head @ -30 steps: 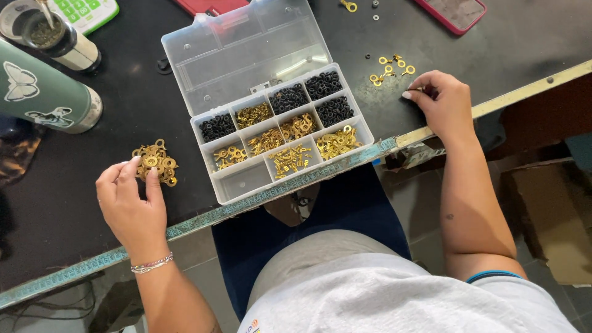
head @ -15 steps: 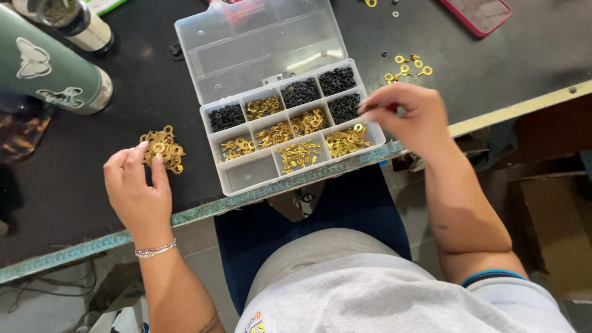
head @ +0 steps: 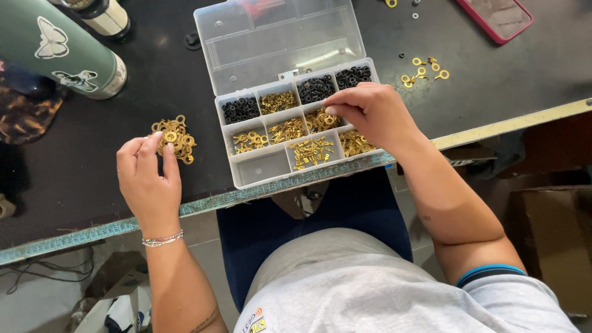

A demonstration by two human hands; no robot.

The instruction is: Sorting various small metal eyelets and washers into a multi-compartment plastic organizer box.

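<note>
My right hand (head: pixel 370 114) has just moved from the loose terminals (head: pixel 424 69) to the organizer box (head: pixel 296 123), pinching over a brass compartment; my left hand (head: pixel 147 179) is fingering the gold terminal pile (head: pixel 172 139).

The right hand (head: pixel 373 114) is being moved away from the little gold rings (head: pixel 424 69) near the table's far edge and is now being held over the clear box (head: pixel 290 123), fingertips (head: pixel 333 111) dipped into a middle compartment.
</note>
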